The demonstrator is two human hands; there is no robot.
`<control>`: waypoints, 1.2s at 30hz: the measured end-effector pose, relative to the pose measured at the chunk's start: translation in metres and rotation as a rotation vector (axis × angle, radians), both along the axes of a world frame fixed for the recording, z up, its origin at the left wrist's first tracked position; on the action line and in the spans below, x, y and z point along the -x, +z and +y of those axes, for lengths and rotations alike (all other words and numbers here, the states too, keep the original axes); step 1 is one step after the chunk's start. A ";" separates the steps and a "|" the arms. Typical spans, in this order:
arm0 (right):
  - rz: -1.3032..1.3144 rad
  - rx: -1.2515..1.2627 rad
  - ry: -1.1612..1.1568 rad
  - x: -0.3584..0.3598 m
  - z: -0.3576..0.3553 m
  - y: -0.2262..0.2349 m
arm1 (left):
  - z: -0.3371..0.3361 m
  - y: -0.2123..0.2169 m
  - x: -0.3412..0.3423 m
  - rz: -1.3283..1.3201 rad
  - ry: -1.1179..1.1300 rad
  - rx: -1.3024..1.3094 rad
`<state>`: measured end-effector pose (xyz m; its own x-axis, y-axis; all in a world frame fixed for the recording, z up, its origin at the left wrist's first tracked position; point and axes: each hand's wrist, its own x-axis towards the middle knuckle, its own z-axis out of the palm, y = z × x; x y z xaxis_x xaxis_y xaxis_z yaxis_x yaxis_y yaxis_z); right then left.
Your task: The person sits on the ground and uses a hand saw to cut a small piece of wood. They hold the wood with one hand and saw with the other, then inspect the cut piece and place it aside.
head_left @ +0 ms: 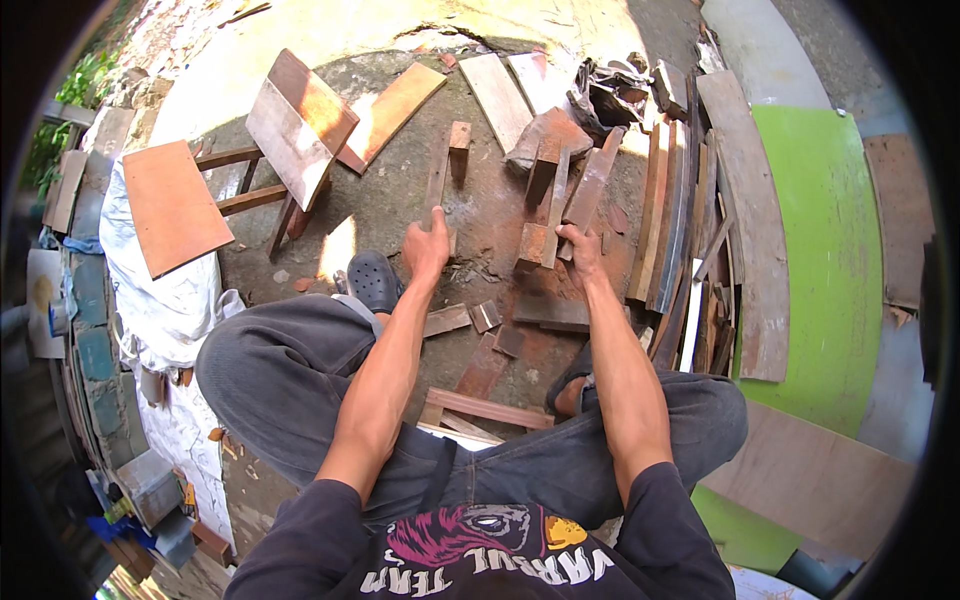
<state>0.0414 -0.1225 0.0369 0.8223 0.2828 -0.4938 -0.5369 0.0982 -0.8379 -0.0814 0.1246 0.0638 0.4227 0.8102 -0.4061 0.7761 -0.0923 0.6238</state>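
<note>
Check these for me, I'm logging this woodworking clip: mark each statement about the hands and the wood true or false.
1. The left hand grips a long narrow reddish wooden strip. True.
2. The right hand rests on the green curved panel. False: it holds a thin wooden slat beside a short reddish wooden block.
3. A black perforated clog is on the person's left foot. True.
4. The small wooden stool stands upright. False: it lies tipped over.
5. Long planks lie stacked to the person's right. True.
</note>
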 end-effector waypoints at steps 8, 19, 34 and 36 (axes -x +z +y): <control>0.141 -0.050 -0.053 0.006 -0.024 -0.034 | 0.020 -0.016 -0.001 -0.021 -0.014 -0.026; 0.125 -0.030 -0.118 0.023 -0.007 -0.038 | -0.001 -0.006 0.026 -0.327 -0.277 -0.369; -0.660 0.679 0.013 0.039 0.018 0.016 | -0.049 0.013 0.043 0.102 -0.549 -0.389; -0.697 0.678 0.020 0.041 0.020 0.020 | -0.048 0.016 0.039 0.160 -0.512 -0.311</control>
